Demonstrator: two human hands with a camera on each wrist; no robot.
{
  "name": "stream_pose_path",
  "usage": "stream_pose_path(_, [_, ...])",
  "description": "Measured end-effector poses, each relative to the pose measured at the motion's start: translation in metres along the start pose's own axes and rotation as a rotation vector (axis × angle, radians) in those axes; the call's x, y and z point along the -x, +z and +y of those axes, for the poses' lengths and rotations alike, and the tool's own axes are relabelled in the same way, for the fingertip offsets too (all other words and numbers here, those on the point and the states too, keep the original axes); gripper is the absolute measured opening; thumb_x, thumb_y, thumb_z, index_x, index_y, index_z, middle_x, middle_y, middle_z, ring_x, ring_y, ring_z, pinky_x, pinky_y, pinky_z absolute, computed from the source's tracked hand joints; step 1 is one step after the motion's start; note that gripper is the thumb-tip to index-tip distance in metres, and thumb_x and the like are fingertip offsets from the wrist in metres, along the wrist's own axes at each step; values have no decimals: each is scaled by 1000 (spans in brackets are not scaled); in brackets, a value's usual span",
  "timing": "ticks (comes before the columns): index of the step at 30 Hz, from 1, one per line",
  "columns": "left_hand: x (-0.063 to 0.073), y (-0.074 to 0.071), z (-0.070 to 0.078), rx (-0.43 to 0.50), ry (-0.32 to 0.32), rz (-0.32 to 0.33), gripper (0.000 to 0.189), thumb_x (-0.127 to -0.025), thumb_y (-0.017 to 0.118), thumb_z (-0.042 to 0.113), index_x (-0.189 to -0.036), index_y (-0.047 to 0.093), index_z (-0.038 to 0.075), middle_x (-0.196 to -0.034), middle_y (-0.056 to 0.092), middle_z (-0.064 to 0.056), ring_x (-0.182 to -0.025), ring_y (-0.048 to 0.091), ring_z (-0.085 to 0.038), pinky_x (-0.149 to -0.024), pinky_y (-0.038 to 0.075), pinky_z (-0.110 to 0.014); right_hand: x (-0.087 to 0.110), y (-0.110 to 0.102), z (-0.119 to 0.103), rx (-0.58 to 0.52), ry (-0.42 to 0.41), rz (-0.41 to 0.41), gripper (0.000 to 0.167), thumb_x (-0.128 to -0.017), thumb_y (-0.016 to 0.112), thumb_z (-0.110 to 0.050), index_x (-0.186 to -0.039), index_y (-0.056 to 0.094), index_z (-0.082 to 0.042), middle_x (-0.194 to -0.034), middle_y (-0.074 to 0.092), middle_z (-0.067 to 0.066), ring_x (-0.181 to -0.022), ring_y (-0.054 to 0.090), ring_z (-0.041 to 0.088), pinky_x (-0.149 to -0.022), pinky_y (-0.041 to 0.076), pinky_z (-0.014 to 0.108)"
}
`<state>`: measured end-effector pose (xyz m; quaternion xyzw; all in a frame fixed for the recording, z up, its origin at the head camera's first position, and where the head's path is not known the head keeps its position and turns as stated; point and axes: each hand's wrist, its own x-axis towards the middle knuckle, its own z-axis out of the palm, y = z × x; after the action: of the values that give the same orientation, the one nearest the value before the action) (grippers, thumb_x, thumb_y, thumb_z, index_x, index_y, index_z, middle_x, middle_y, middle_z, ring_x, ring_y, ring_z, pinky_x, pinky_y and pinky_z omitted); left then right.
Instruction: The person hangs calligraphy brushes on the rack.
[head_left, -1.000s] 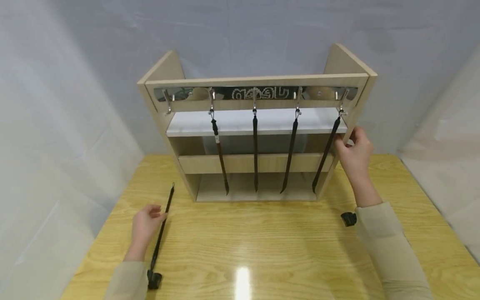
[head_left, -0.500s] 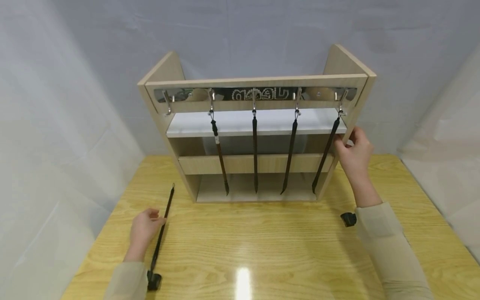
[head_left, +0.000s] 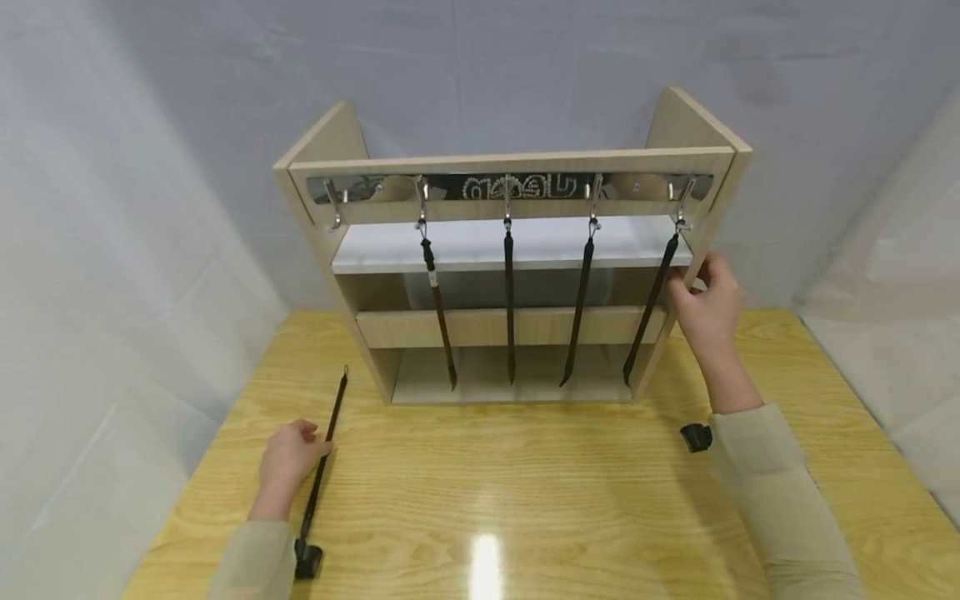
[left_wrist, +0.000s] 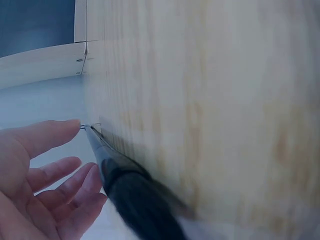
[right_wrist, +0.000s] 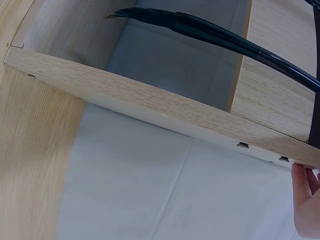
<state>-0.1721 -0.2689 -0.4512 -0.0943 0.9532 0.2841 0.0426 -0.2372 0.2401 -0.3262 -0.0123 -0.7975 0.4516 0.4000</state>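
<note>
A dark calligraphy brush [head_left: 335, 414] lies on the table at the left, loop end away from me and bristles towards me. My left hand [head_left: 287, 460] is beside its handle, fingers loosely bent and thumb tip overlapping it in the head view. In the left wrist view, thumb and fingers are spread next to the brush [left_wrist: 136, 197], not wrapped round it. My right hand [head_left: 710, 310] grips the right side panel of a light wooden shelf [head_left: 510, 162], thumb in front. Close to it hangs the rightmost brush [head_left: 651, 308], seen large in the right wrist view.
Across the shelf top runs a metal hook rail [head_left: 637, 187]. Several brushes hang by loops from its hooks, tips down; one [head_left: 440, 312] has a brown handle. A black wrist mount [head_left: 697, 437] sits by my right sleeve, another [head_left: 308, 560] by my left. White cloth surrounds the table.
My left hand has slid slightly towards me along the brush. The right hand keeps its hold on the side panel, and the hanging brushes stay put.
</note>
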Motion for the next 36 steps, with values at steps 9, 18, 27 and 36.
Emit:
stream_pose_path(9, [-2,0,-2,-18,6,-20,48,-79,62,19,-111,48,-14,-106,54,-29,-89,53,-39,-68,47,-46,-1,0,-1,12,-1,8,27,-78,56,-4,-102,56,7,-91,60,15,-86,58,24,-64,46,9])
stream_pose_path(18, [-4,1,0,-47,15,-64,44,-77,64,17,-107,52,-13,-101,56,-28,-84,55,-38,-65,47,-45,-1,0,0,14,-16,13,27,-78,57,-4,-102,56,8,-92,60,16,-86,58,24,-64,46,9])
stream_pose_path(27, [-4,1,3,-84,31,-90,40,-75,65,16,-103,54,-11,-97,60,-24,-83,56,-37,-65,47,-45,0,0,0,1,-6,5,28,-78,57,-4,-103,56,7,-94,60,16,-85,57,19,-63,45,9])
stream_pose_path(36, [-5,2,4,-82,35,-97,37,-75,62,10,-103,53,-12,-97,58,-27,-83,56,-38,-66,47,-45,0,0,-1,-5,8,5,28,-78,57,-4,-104,56,7,-94,60,14,-84,56,11,-63,45,9])
